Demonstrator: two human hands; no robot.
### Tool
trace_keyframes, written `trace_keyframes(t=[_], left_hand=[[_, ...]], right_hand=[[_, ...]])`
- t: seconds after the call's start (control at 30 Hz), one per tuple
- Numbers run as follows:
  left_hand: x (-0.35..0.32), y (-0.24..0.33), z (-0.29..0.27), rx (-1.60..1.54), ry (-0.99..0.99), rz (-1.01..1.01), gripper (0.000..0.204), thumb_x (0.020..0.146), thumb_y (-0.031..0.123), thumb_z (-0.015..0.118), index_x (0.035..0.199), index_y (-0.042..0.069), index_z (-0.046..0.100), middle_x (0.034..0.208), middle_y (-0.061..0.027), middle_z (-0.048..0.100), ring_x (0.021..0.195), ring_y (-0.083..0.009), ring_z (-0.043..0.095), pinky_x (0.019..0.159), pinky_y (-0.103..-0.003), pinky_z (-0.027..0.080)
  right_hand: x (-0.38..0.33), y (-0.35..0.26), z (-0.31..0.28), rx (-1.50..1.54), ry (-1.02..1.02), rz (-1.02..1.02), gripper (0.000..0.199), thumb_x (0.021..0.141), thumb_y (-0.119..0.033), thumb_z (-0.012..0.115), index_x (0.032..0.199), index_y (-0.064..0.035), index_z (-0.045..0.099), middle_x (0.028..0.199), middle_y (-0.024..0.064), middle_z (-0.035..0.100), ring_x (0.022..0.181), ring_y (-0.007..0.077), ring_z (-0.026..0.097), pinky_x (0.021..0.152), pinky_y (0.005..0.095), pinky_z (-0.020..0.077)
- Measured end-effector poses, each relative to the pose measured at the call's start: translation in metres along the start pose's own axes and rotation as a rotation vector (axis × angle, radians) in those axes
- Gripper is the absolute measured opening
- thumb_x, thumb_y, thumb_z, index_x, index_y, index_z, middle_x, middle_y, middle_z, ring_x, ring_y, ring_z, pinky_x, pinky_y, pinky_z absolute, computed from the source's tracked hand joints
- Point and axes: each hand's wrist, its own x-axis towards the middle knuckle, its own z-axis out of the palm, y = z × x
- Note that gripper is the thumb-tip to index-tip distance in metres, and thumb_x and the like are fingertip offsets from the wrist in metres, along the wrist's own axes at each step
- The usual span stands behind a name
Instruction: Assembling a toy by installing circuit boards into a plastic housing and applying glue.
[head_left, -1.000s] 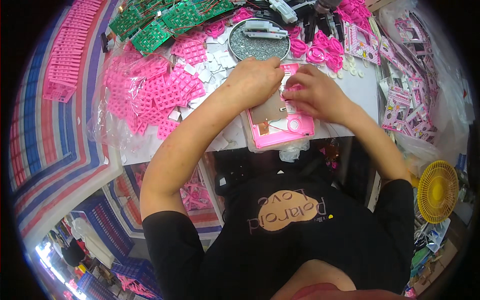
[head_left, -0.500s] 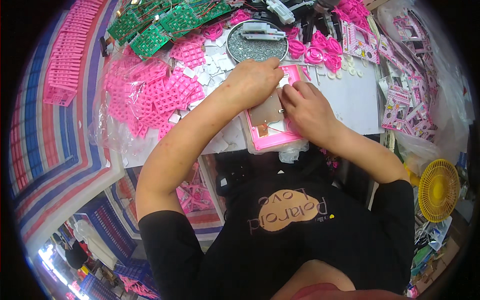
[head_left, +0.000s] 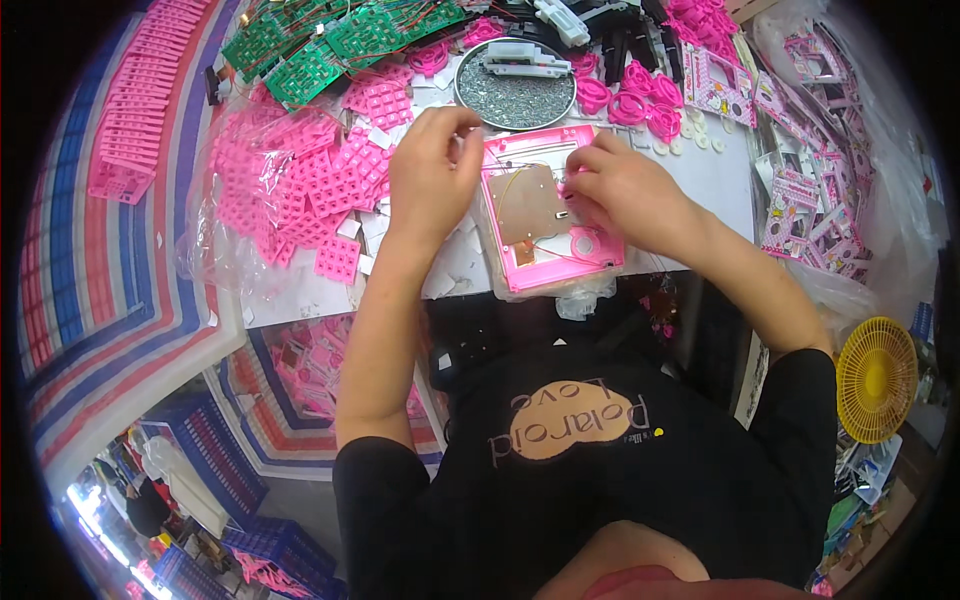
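A pink plastic casing (head_left: 556,272) lies on the worktable in front of me. In it are a brown board (head_left: 524,205), thin wires and a round pink ring (head_left: 586,243). My right hand (head_left: 632,196) is over the casing's right side, fingers bent and pinched together; whatever they grip is hidden. Just left of the casing, my left hand (head_left: 432,170) is raised off it, fingers curled with a gap between thumb and forefinger, and nothing shows in it. Beyond the casing stands a round dish (head_left: 515,105) of small metal pieces, with a white plastic part (head_left: 525,62) across it.
Pink keypads (head_left: 300,180) pile up on the left, partly in clear plastic. Green circuit boards (head_left: 300,75) with wires lie at the back left. Pink rings (head_left: 628,108) and white discs (head_left: 676,146) are at the back right, printed panels (head_left: 805,215) farther right. A yellow fan (head_left: 876,380) stands lower right.
My left hand has lifted off the casing and moved left. My right hand has shifted slightly right, uncovering more of the casing's inside and the pink ring. A keypad now lies nearer the table's front edge.
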Motion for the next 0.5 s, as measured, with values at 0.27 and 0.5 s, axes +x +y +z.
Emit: trace_keyframes(t=[0.27,0.5], left_hand=[[-0.013,-0.015,0.008,0.302,0.005,-0.100,0.025,0.081,0.027,0.075,0.091,0.004,0.075,0.087,-0.0113,0.069,0.074,-0.0226,0.063,0.068,-0.035,0.049],[0.000,-0.007,0.028,0.080,-0.041,-0.220,0.022,0.079,0.025,0.075,0.088,0.004,0.075,0.087,-0.0103,0.069,0.079,-0.0239,0.064,0.072,-0.036,0.049]], right_hand=[[-0.007,-0.003,0.000,0.034,0.093,0.040,0.017,0.080,-0.013,0.070,0.095,-0.0078,0.075,0.099,0.0084,0.062,0.095,0.0304,0.052,0.084,0.0387,0.0484],[-0.020,0.001,-0.002,0.069,0.100,0.053,0.020,0.081,-0.015,0.070,0.100,-0.0087,0.074,0.090,0.0084,0.062,0.089,0.0296,0.056,0.076,0.0392,0.0510]])
